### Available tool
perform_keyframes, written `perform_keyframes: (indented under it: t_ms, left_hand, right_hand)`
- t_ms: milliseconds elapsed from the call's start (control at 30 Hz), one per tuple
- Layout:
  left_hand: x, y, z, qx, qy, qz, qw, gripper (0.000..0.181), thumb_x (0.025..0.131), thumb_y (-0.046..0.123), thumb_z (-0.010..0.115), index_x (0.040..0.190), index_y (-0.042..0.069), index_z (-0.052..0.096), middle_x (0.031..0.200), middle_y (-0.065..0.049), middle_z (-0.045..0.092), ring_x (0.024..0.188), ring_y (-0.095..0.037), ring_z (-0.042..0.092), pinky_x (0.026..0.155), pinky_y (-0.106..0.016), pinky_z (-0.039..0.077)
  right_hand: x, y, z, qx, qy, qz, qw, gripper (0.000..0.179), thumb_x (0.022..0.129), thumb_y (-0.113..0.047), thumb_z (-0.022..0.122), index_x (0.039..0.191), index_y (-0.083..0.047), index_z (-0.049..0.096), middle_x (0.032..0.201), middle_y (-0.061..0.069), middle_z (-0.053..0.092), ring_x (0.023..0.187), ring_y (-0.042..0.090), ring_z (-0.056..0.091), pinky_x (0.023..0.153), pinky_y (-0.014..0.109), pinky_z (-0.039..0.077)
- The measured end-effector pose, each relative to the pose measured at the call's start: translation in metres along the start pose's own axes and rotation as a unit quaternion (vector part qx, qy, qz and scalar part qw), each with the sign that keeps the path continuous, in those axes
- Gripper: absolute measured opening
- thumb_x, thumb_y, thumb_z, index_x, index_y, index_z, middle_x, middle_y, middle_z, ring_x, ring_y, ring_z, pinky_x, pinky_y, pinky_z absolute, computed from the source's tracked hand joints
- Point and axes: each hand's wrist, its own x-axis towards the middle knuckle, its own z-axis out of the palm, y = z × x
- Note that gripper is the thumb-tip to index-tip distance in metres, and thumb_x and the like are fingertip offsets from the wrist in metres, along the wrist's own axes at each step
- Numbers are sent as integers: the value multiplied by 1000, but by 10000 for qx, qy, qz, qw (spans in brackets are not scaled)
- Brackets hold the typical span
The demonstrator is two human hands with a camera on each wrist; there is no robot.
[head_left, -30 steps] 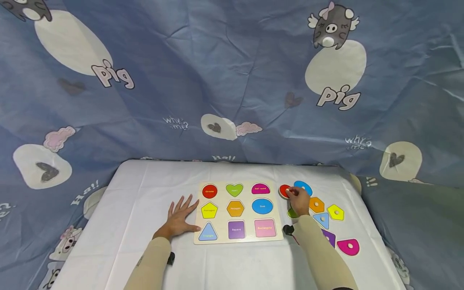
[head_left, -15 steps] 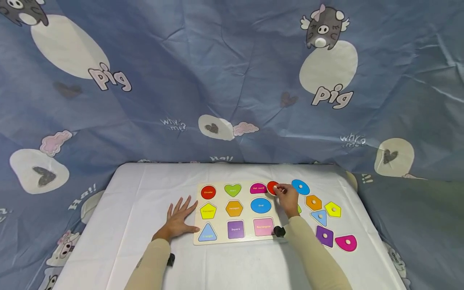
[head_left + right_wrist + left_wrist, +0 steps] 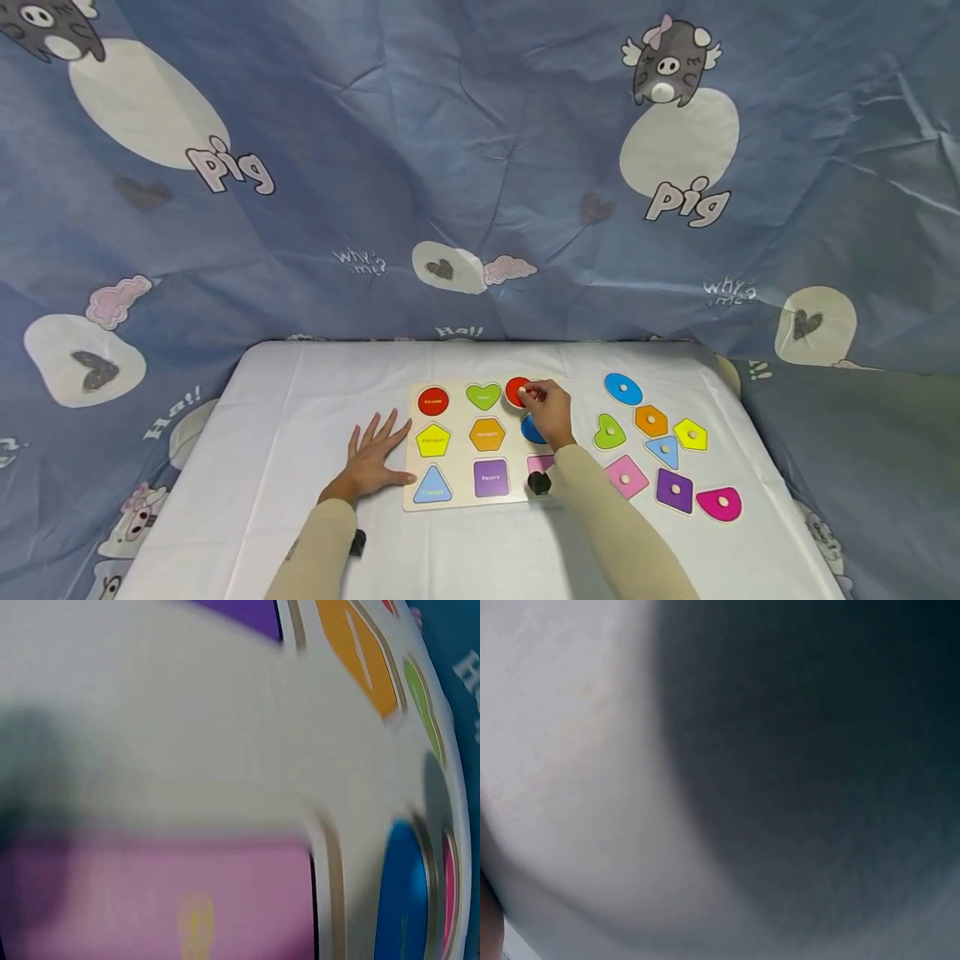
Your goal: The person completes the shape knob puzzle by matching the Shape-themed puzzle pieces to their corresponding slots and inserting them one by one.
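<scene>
In the head view my right hand (image 3: pixel 551 414) pinches the knob of a red round puzzle piece (image 3: pixel 516 391), held over the upper right of the puzzle board (image 3: pixel 459 502). The piece covers most of the half-round slot, and the hand hides part of the blue oval slot (image 3: pixel 532 429). At the board's far left end is a red circular slot (image 3: pixel 433 402). My left hand (image 3: pixel 371 463) lies with spread fingers on the board's left edge and the cloth. The left wrist view is dark and blurred; the right wrist view has the pink rectangular slot (image 3: pixel 150 892) up close.
Right of the board lie several knobbed pieces: a blue oval (image 3: pixel 623 389), green heart (image 3: pixel 609 432), orange hexagon (image 3: pixel 651 421), yellow pentagon (image 3: pixel 691 435), blue triangle (image 3: pixel 663 452), pink rectangle (image 3: pixel 626 477), purple square (image 3: pixel 674 491) and magenta half round (image 3: pixel 720 504). A printed curtain (image 3: pixel 465 167) hangs behind.
My right hand has carried the red round piece leftward from the loose pieces to over the board, uncovering the green heart and pink rectangle. The left hand stays in place.
</scene>
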Motion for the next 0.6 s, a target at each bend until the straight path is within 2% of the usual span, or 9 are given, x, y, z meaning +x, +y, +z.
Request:
perform_keyframes:
  t_ms: [133, 367, 600]
  left_hand:
    - [0, 0, -1, 29, -6, -25, 10000, 102, 65, 49, 81, 150, 21, 33, 161, -11, 12, 147, -38, -2, 113, -59, -12]
    - [1, 2, 0, 39, 43, -96, 9999, 102, 64, 48, 82, 150, 21, 34, 161, -10, 13, 147, -36, -2, 114, -58, -12]
    - [-2, 0, 1, -19, 5, -97, 10000, 102, 64, 50, 82, 150, 21, 35, 161, -10, 14, 147, -37, -1, 114, -59, -11]
  right_hand:
    - [-2, -13, 19, 88, -194, 29, 9998, 9, 82, -7, 75, 87, -1, 72, 74, 4, 58, 68, 16, 49, 58, 19, 42]
    - [-8, -36, 52, 177, -454, 457, 9978, 9, 83, -9, 75, 90, -2, 73, 76, 3, 57, 72, 17, 49, 61, 19, 44]
    - [-18, -53, 83, -65, -677, 413, 9968, 9, 82, -11, 76, 89, -5, 75, 74, -1, 57, 70, 13, 50, 59, 18, 46]
